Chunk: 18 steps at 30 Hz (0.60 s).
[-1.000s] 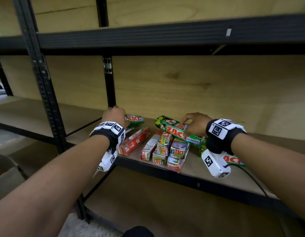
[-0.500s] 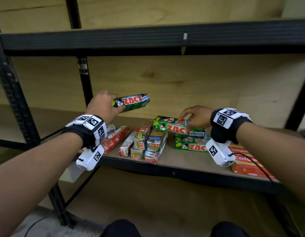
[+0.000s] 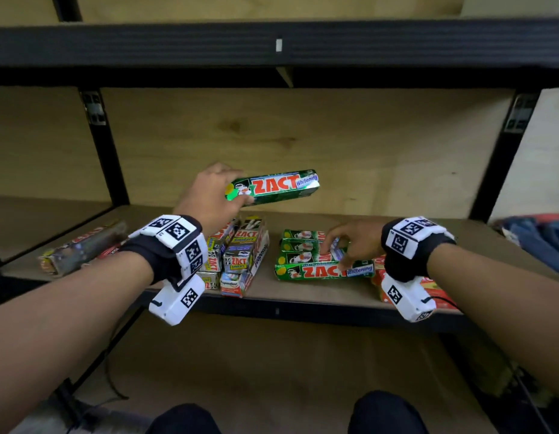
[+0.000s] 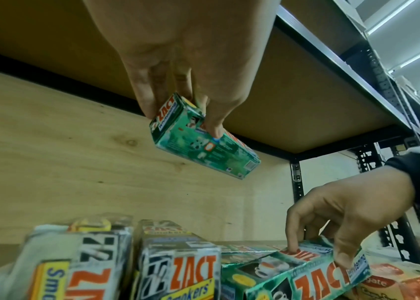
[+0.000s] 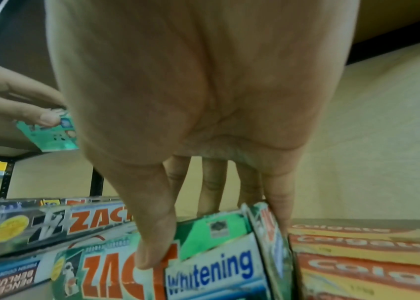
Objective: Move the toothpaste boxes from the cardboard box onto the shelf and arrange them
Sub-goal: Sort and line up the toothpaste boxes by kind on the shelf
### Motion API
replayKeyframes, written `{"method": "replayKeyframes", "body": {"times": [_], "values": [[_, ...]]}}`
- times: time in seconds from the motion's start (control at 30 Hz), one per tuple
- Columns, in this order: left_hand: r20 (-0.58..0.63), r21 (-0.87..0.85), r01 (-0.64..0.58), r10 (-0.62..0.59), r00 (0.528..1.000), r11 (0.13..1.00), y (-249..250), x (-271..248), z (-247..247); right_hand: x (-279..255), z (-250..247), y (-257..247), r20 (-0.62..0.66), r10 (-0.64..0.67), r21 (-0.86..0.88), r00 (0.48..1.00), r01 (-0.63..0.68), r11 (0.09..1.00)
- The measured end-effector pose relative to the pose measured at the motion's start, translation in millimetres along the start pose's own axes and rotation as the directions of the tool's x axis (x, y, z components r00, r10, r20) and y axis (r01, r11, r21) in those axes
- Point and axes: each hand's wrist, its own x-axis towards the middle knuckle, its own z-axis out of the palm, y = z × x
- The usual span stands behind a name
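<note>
My left hand grips a green ZACT Whitening box by its left end and holds it level in the air above the shelf board. The left wrist view shows that held box pinched between thumb and fingers. My right hand is down on a row of green ZACT boxes lying flat on the shelf. Its thumb is on the front box and its fingers are behind it. The cardboard box is out of view.
A stack of silver ZACT Smokers and Pepsodent boxes sits left of the green row. Red Colgate boxes lie at the right under my right wrist. More boxes lie at the far left. Black uprights and an upper shelf frame the bay.
My left hand has lifted a green ZACT box off the shelf and carried it up and to the right. My right hand has stayed on the green boxes, which now lie in a row.
</note>
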Motion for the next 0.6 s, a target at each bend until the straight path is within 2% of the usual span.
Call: {"method": "replayKeyframes", "body": {"times": [0.17,0.33,0.37,0.4,0.43,0.5,0.57,0.6], "values": [[0.018,0.021,-0.042,0.042,0.999,0.999,8.0,2.6,9.2,8.4,15.6,13.1,-0.015,-0.029,0.084,0.999,0.030,0.996],[-0.002,-0.002,-0.062,0.062,0.998,0.998,12.7,5.2,17.2,8.8,14.7,22.8,-0.066,-0.049,0.059,0.997,0.053,0.997],[-0.009,-0.007,-0.069,0.069,0.998,0.998,13.8,5.4,18.3,6.8,10.5,23.6,-0.103,-0.039,0.114,0.994,0.050,0.992],[-0.017,-0.013,-0.078,0.077,0.997,0.997,15.4,5.5,19.0,4.0,5.0,23.3,-0.150,-0.022,0.246,0.988,0.059,0.967],[-0.024,-0.023,-0.088,0.087,0.996,0.996,17.2,5.7,19.6,1.0,-0.8,23.0,-0.200,0.003,0.423,0.980,0.083,0.902],[-0.039,-0.045,-0.118,0.117,0.992,0.992,21.4,5.2,20.7,-5.0,-13.1,20.7,-0.275,0.044,0.715,0.960,0.174,0.677],[-0.055,-0.062,-0.162,0.159,0.986,0.985,24.7,3.9,22.5,-10.9,-23.4,17.1,-0.287,0.039,0.844,0.957,0.233,0.482],[-0.068,-0.068,-0.181,0.176,0.982,0.981,25.6,3.4,23.7,-13.5,-26.5,15.5,-0.283,0.024,0.869,0.959,0.246,0.430]]}}
